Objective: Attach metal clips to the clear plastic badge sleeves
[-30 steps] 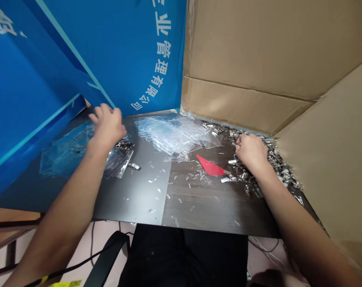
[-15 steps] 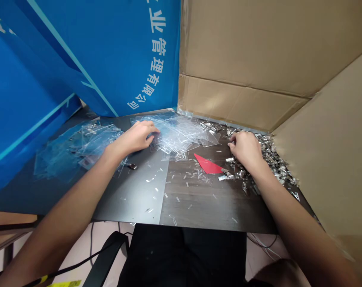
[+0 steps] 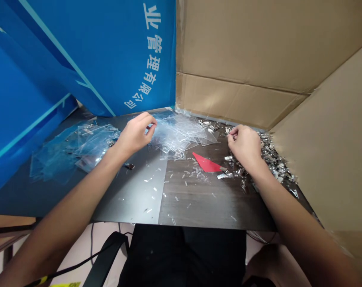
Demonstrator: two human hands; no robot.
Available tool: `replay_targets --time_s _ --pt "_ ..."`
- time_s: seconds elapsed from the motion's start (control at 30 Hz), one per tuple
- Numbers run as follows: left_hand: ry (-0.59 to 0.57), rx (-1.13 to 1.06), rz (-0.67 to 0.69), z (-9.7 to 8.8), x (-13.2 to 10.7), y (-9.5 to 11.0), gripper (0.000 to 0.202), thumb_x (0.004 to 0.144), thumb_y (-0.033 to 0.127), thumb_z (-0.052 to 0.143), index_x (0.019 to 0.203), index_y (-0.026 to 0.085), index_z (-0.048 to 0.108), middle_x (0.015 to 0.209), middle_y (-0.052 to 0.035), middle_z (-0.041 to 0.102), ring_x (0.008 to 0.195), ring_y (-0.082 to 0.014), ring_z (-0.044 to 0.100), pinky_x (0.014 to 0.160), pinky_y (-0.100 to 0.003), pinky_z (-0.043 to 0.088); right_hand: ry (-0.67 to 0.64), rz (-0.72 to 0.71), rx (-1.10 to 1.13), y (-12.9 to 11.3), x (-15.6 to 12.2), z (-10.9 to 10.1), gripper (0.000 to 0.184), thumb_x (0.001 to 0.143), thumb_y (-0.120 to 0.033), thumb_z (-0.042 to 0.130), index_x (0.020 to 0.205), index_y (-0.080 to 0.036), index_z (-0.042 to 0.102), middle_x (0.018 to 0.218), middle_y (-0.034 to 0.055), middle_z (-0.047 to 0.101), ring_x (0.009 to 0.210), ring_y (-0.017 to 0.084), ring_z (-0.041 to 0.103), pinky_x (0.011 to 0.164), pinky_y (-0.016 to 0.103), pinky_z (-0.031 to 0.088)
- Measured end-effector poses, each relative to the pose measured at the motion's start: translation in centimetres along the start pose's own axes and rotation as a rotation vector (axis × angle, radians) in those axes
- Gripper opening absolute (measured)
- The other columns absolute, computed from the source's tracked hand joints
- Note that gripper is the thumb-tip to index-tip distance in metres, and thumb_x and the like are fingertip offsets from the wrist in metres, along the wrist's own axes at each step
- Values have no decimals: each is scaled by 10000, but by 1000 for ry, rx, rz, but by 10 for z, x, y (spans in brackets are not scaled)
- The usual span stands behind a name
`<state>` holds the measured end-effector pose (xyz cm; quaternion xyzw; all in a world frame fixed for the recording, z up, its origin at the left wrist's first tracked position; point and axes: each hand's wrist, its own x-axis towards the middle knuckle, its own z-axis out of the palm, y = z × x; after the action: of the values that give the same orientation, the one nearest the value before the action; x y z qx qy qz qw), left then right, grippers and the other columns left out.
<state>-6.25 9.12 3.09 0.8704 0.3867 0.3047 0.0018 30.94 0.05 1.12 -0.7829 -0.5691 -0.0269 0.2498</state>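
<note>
My left hand (image 3: 139,133) is raised at the left edge of a heap of clear plastic sleeves (image 3: 183,133). Its thumb and index finger curl into a pinch; whatever is between them cannot be made out. On the right, my right hand (image 3: 245,145) hovers over a pile of metal clips (image 3: 274,159), thumb and fingertips pressed together. Anything in that pinch is too small or hidden to name. Between the hands lies a red pointed piece (image 3: 207,163), flat on the table, with a few clips against its right tip.
A second pile of clear sleeves (image 3: 58,155) lies at the left, partly behind my forearm. Small clear plastic strips (image 3: 195,172) are scattered over the dark table (image 3: 133,199). A blue printed panel (image 3: 109,52) and cardboard walls (image 3: 240,48) enclose the back and right.
My left hand has risen slightly, and its thumb and index finger have drawn closer together. My right hand's fingertips have come together above the clips. The view has shifted slightly.
</note>
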Motion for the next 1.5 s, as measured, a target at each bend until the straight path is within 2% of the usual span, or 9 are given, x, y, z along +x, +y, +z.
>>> replay_targets --time_s 0.13,0.27,0.4,0.63,0.8,1.0,1.23,1.33,1.5 --pt "124 -95 62 1 -3 22 57 979 240 610 939 234 651 1030 -115 773 1035 -291 737 988 -478 594 -192 -53 524 -10 -5 5 151 955 -97 627 1038 -174 726 939 84 761 875 231 735 918 395 611" --pt "191 -197 160 8 -15 53 24 964 215 675 964 235 661 1119 -114 795 1079 -283 755 1005 -481 610 -635 -66 1034 -32 -27 10 160 1030 -193 578 1090 -225 722 845 -10 619 780 179 686 785 345 610" --pt "172 -279 360 17 -28 75 111 975 239 763 1062 223 695 1195 -139 790 1149 -297 772 1013 -481 646 -926 -28 1266 -53 -52 12 140 970 -194 611 1037 -198 734 739 -42 495 615 130 459 575 264 390" --pt "195 -333 432 33 -31 80 104 1016 149 729 1092 207 690 1140 -112 745 1072 -245 770 951 -420 669 -774 -105 1346 -56 -57 12 225 981 -410 684 965 -201 764 663 -85 324 589 120 225 552 286 181" --pt "169 -367 431 34 -31 83 97 1003 134 746 1045 203 694 1158 -108 716 1083 -241 753 932 -400 657 -695 -191 1197 -56 -62 10 334 1044 -496 645 836 -238 689 672 -58 357 655 154 371 620 302 307" --pt "36 -372 236 31 -31 92 49 1049 236 687 1023 196 699 1213 -130 671 1159 -271 696 1040 -475 629 -557 -449 990 -58 -62 7 384 1110 -441 608 804 -230 704 843 29 663 934 220 619 887 376 472" --pt "-36 -785 -36 47 -32 93 267 971 320 808 1178 221 673 1314 -125 682 1175 -258 735 986 -425 665 -525 -654 824 -57 -69 10 403 1158 -333 550 790 -215 666 926 55 686 937 220 629 898 380 507" --pt "113 -924 -89 52 -31 91 531 894 221 875 1342 254 591 1167 -60 711 964 -181 751 884 -347 653 -365 -624 703 -55 -72 11 349 1143 -310 568 859 -200 738 975 79 677 934 231 639 890 397 510" --pt "270 -668 135 45 -26 88 119 957 141 788 977 225 706 903 -21 732 858 -184 712 822 -363 598 -280 -361 668 -54 -69 7 294 1106 -417 645 1055 -211 849 951 58 663 864 227 633 851 398 498"
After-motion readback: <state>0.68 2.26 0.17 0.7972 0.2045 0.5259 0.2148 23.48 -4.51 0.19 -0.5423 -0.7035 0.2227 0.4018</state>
